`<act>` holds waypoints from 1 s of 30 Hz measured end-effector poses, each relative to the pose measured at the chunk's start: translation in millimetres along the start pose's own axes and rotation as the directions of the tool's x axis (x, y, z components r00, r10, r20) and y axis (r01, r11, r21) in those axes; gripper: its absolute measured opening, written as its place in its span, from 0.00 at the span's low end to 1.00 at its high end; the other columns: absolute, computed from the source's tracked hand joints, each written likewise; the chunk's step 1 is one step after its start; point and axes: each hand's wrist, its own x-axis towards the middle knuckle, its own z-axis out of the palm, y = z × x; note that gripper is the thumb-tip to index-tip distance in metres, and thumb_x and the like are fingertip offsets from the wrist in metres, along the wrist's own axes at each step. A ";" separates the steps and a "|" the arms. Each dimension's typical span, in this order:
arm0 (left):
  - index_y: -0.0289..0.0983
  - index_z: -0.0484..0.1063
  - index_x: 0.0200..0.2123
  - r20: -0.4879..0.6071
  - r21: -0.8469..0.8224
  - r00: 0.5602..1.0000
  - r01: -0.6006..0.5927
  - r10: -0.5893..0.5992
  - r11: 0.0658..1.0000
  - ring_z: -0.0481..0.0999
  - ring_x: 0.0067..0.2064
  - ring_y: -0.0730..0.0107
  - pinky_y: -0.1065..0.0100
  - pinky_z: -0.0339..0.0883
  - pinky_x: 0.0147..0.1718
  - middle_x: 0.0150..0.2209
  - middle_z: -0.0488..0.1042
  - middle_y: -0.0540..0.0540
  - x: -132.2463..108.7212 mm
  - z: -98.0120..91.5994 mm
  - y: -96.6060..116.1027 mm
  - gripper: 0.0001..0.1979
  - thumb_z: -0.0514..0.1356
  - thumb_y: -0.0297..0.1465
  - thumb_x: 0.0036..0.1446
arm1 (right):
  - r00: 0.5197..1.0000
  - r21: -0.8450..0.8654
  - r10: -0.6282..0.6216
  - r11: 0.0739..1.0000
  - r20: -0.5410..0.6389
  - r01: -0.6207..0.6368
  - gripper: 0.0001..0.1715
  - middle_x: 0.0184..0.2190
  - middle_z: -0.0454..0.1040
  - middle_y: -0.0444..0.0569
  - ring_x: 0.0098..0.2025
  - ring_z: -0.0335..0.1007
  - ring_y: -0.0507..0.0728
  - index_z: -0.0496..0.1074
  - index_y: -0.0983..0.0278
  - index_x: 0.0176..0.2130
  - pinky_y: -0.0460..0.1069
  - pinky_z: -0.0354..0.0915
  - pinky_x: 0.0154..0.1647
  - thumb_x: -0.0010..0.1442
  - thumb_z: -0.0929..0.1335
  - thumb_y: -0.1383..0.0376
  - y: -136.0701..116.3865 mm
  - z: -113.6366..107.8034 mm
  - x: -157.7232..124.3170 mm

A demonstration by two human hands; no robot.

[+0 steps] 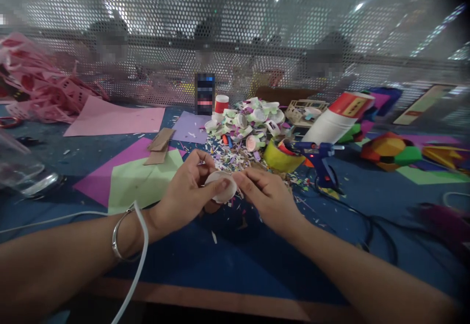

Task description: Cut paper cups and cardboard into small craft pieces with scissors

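Note:
Over the front middle of the blue table (257, 280), my left hand (194, 182) holds a small round white piece (224, 194), its thumb pressed on the flat face. The fingers of my right hand (266, 192) are pinched at the right edge of that same piece. Something brown shows just beneath it, partly hidden by my left hand. Beyond my hands rises a pile of small white and green paper pieces (257, 118), with cut scraps (235, 155) scattered around its foot.
A blue glue gun (317, 160) with a black cable stands right, beside a yellow-green roll (281, 157) and stacked paper cups (330, 123). Pink (121, 121) and light green sheets (137, 182) lie left, near a clear container (27, 167). A perforated screen stands behind.

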 end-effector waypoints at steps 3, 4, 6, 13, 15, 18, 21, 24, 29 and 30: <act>0.40 0.58 0.45 -0.001 -0.031 1.000 0.018 -0.018 0.999 0.77 0.30 0.72 0.72 0.69 0.29 0.32 0.78 0.51 1.4 -1.1 0.3 0.21 0.68 0.33 0.57 | 0.994 0.114 0.093 0.990 -0.050 -0.086 0.28 0.19 0.57 0.39 0.23 0.51 0.49 0.62 0.62 0.24 0.47 0.49 0.23 0.66 0.65 0.45 4.5 -1.9 3.9; 0.39 0.59 0.46 -0.002 -0.031 1.000 0.030 -0.030 0.999 0.78 0.31 0.72 0.72 0.70 0.30 0.33 0.79 0.50 1.6 -1.1 0.5 0.21 0.68 0.32 0.57 | 0.991 0.171 0.118 0.979 -0.056 -0.107 0.28 0.19 0.57 0.39 0.22 0.51 0.49 0.64 0.62 0.25 0.47 0.48 0.23 0.65 0.66 0.45 6.1 -2.2 4.8; 0.38 0.62 0.47 -0.003 -0.033 0.999 0.034 -0.034 0.999 0.78 0.33 0.72 0.72 0.71 0.32 0.34 0.79 0.49 1.3 -0.9 0.6 0.20 0.68 0.32 0.57 | 0.989 0.276 0.142 0.953 -0.047 -0.124 0.27 0.19 0.57 0.38 0.21 0.49 0.48 0.65 0.62 0.26 0.47 0.47 0.21 0.63 0.67 0.44 8.4 -2.4 5.5; 0.36 0.69 0.45 -0.020 0.016 1.000 0.011 -0.011 1.000 0.76 0.35 0.73 0.72 0.71 0.33 0.36 0.78 0.48 -1.1 0.8 -0.1 0.16 0.68 0.32 0.56 | 0.990 0.424 0.134 0.895 0.041 -0.139 0.25 0.19 0.54 0.36 0.20 0.45 0.46 0.68 0.63 0.29 0.46 0.42 0.19 0.60 0.70 0.45 3.8 -2.2 1.2; 0.36 0.70 0.45 -0.023 0.022 0.999 0.045 -0.044 0.999 0.75 0.34 0.73 0.73 0.70 0.31 0.36 0.77 0.48 -2.1 1.6 1.5 0.16 0.69 0.33 0.55 | 0.988 0.447 0.135 0.881 0.076 -0.154 0.24 0.18 0.56 0.36 0.19 0.45 0.46 0.68 0.63 0.30 0.46 0.41 0.19 0.59 0.72 0.46 1.8 -2.1 0.6; 0.36 0.71 0.44 0.008 -0.013 0.992 0.129 -0.129 0.992 0.72 0.28 0.76 0.74 0.66 0.24 0.33 0.75 0.50 -3.9 3.0 4.3 0.17 0.69 0.34 0.54 | 0.977 0.477 0.149 0.855 0.150 -0.204 0.22 0.18 0.56 0.35 0.18 0.44 0.45 0.68 0.63 0.30 0.46 0.39 0.18 0.59 0.73 0.48 0.2 -1.6 0.5; 0.36 0.71 0.44 0.047 -0.060 0.987 0.154 -0.152 0.986 0.70 0.26 0.79 0.75 0.64 0.22 0.32 0.74 0.51 -4.9 3.5 5.3 0.15 0.69 0.33 0.55 | 0.968 0.500 0.172 0.832 0.183 -0.243 0.22 0.18 0.56 0.35 0.18 0.43 0.45 0.69 0.63 0.30 0.46 0.39 0.18 0.58 0.73 0.49 -0.1 -0.8 0.5; 0.36 0.72 0.44 0.063 -0.098 0.985 0.164 -0.158 0.982 0.72 0.30 0.78 0.76 0.64 0.25 0.34 0.74 0.50 -5.2 2.7 4.5 0.16 0.69 0.31 0.53 | 0.963 0.524 0.190 0.810 0.192 -0.265 0.22 0.18 0.56 0.35 0.19 0.43 0.45 0.69 0.64 0.31 0.45 0.39 0.18 0.58 0.74 0.49 -0.1 -0.3 0.7; 0.36 0.71 0.47 0.073 -0.116 0.981 0.189 -0.181 0.975 0.73 0.31 0.77 0.73 0.67 0.31 0.34 0.75 0.51 -5.8 1.1 5.6 0.19 0.70 0.28 0.52 | 0.942 0.560 0.220 0.761 0.252 -0.327 0.21 0.19 0.57 0.34 0.18 0.41 0.44 0.68 0.64 0.32 0.45 0.38 0.18 0.57 0.74 0.51 0.2 -0.4 1.3; 0.36 0.70 0.48 0.074 -0.121 0.981 0.185 -0.177 0.975 0.73 0.31 0.77 0.73 0.67 0.31 0.34 0.76 0.51 -5.9 0.8 6.3 0.20 0.70 0.27 0.52 | 0.940 0.569 0.220 0.751 0.261 -0.334 0.21 0.20 0.58 0.34 0.19 0.41 0.44 0.68 0.64 0.33 0.45 0.38 0.17 0.57 0.75 0.52 0.3 -0.5 1.4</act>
